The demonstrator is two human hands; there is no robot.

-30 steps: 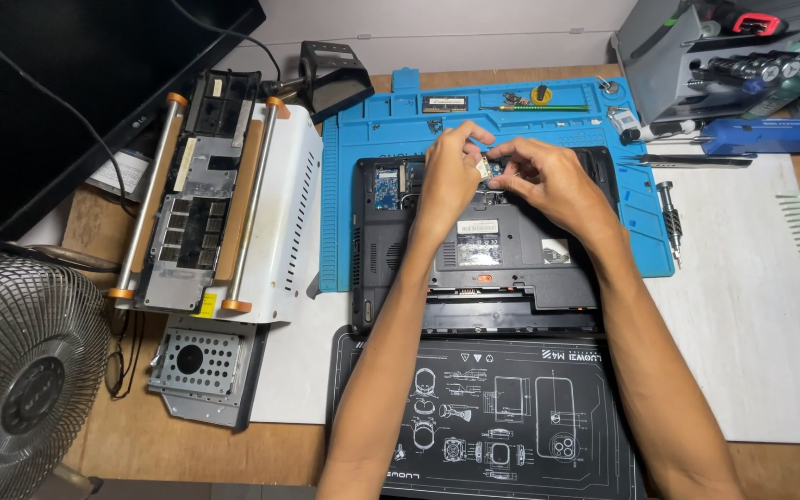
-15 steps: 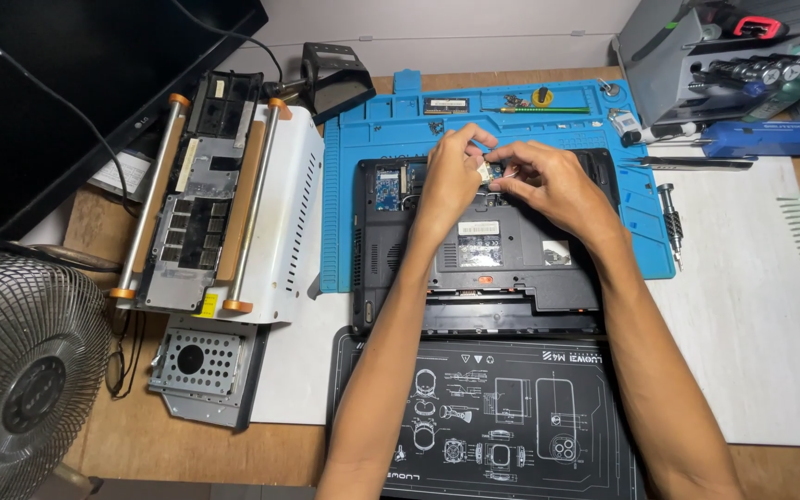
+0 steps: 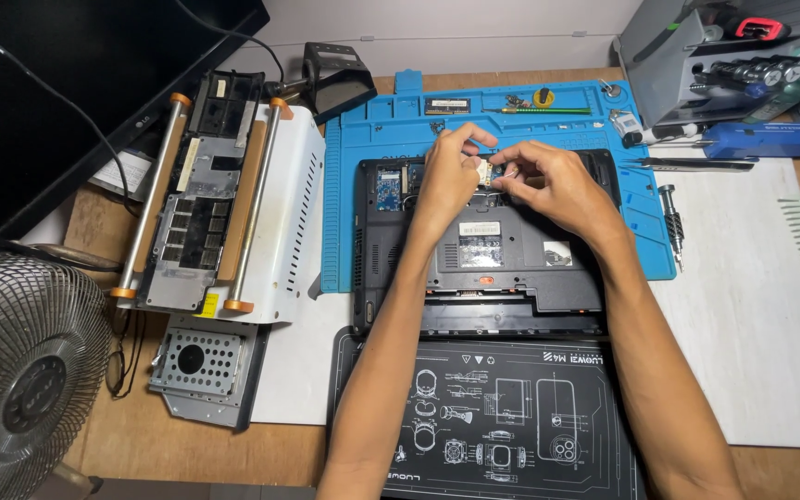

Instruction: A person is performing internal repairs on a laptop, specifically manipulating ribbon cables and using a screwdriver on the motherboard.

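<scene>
An opened black laptop base [image 3: 483, 268] lies bottom-up on a blue work mat [image 3: 363, 130]. Both my hands are over its far edge. My left hand [image 3: 449, 173] and my right hand [image 3: 548, 181] pinch a small pale part [image 3: 485, 171] between their fingertips, just above the open compartment. A small blue circuit card [image 3: 389, 188] sits in the laptop to the left of my hands. What lies under my fingers is hidden.
A white metal unit with orange-capped rods [image 3: 224, 194] and a drive bracket [image 3: 198, 366] lie at left, a fan [image 3: 20, 380] at the near left. A black printed mat [image 3: 493, 417] is near me. Screwdrivers [image 3: 761, 139] and a tool rack [image 3: 724, 56] stand at right.
</scene>
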